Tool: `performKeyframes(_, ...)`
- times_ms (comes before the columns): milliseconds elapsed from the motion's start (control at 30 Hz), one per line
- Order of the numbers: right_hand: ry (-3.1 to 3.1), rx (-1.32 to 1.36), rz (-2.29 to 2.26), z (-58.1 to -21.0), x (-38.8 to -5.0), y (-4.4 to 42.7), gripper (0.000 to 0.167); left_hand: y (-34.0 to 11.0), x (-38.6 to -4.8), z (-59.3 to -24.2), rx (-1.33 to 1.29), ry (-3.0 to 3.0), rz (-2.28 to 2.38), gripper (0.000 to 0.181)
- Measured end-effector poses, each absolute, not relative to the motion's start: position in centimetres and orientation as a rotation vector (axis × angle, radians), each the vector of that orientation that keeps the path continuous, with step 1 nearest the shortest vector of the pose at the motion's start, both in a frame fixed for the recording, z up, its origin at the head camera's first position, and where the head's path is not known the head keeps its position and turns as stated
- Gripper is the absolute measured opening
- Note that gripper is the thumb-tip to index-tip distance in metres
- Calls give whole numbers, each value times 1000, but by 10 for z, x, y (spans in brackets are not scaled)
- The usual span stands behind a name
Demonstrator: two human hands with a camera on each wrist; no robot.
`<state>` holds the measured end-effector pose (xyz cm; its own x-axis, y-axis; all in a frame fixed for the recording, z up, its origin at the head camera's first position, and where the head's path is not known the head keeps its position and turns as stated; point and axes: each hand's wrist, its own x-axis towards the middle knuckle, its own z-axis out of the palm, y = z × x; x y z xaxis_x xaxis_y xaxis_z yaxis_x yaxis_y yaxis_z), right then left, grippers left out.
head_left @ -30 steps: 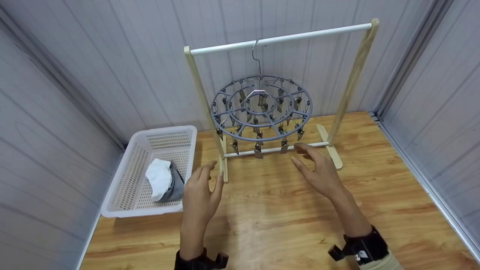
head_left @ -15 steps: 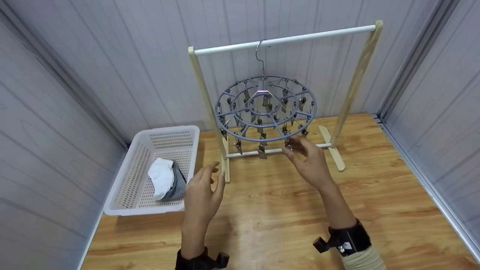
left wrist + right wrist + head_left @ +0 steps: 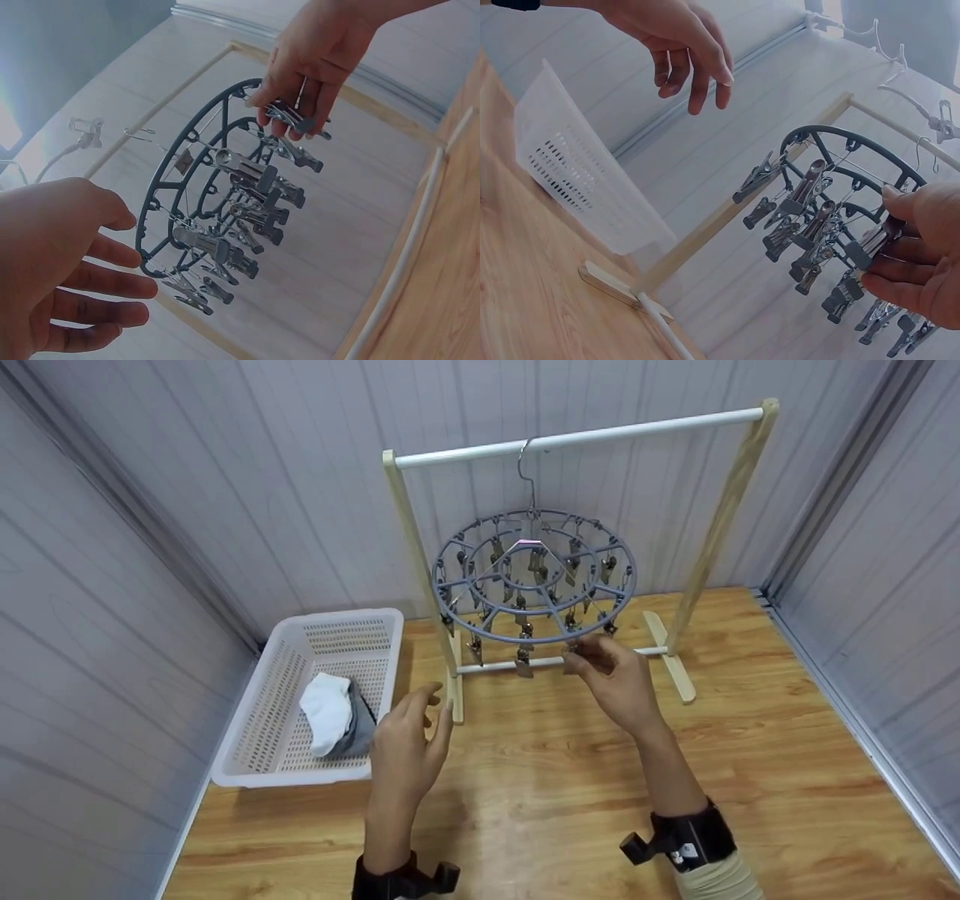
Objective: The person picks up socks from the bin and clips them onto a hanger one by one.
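Metal clip (image 3: 876, 241) was newly clamped in the right grip (image 3: 622, 684).
It seemed secured; leftward, the empty left grip (image 3: 407, 744) was parted.

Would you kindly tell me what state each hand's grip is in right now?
Left hand: open, holding nothing.
Right hand: closed, pinching a metal clip on the round hanger.

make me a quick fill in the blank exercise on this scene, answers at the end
The person's right grip pinches a metal ____ on the round hanger.
The rack has a bottom bar and a ____ bar, from which the round hanger hangs.
In the head view, the white basket stands to the rack's ____.
Besides white cloth, it holds ____ cloth.
Missing words: clip; top; left; grey.
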<state>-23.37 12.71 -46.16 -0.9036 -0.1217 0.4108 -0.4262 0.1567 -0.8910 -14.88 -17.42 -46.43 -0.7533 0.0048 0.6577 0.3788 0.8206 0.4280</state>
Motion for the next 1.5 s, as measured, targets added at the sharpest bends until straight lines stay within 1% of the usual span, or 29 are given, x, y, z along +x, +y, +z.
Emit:
performKeyframes(133,-2197,522,1817,-461,-233,127,26,-176,-149,-466,-266,-2344,-727,28)
performKeyframes(333,-2190,533,1791,-460,-232,130,32,-177,-149,-467,-241,-2348,-733,25)
performKeyframes(600,-2167,500,1833,-458,-228,138,30,-183,-157,-465,-206,-2376,-769,26)
performKeyframes(767,-2154,497,1829,-456,-229,140,29,-196,-164,-464,-123,-2396,-801,25)
performKeyframes(900,-2168,483,1812,-456,-231,140,30,-206,-173,-462,-4,-2450,-827,25)
performKeyframes(1033,-2187,471,1823,-459,-230,140,34,-216,-188,-453,89,-2510,-757,26)
performKeyframes(1267,-2175,487,1829,-461,-229,138,36,-235,-225,-431,125,-2636,-558,31)
performKeyframes(1400,-2175,491,1820,-461,-229,137,39,-255,-246,-428,134,-2723,-445,32)
performKeyframes(1500,-2167,505,1852,-461,-230,136,37,-273,-262,-431,141,-2793,-418,32)
